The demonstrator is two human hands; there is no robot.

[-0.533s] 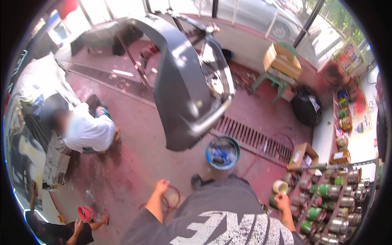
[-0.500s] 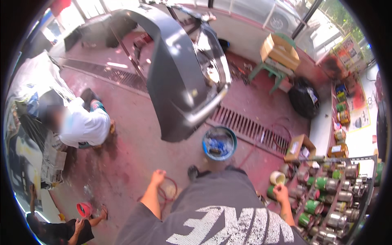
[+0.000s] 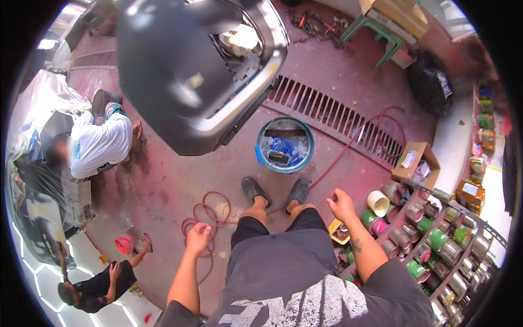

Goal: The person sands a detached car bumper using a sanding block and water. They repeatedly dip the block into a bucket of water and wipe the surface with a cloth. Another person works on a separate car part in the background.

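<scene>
My left hand point(image 3: 198, 236) hangs over the floor beside a coiled red hose point(image 3: 210, 204), its fingers curled in; nothing shows in it. On the other side, my right hand point(image 3: 341, 206) is raised with its fingers loosely apart and holds nothing. Nearest to it is a pale cream cup point(image 3: 378, 202) among the paint cans point(image 3: 437, 240) on the rack, with a gap between hand and cup. Below that hand lies a small yellow tray point(image 3: 339, 231). Ahead of my feet stands a round blue-rimmed tub point(image 3: 260, 155) holding blue and clear plastic waste.
A large dark car bumper point(image 3: 163, 82) hangs ahead. A floor grate point(image 3: 327, 111) runs behind the tub. An open cardboard box point(image 3: 415, 163) sits right. At left, a person in white point(image 3: 103, 139) crouches by a covered car; another in black point(image 3: 103, 286) sits near a red bucket point(image 3: 124, 244).
My right hand has come away from the cream cup, which stays at the rack. My view has tilted down, bringing my feet and more of the hose into sight.
</scene>
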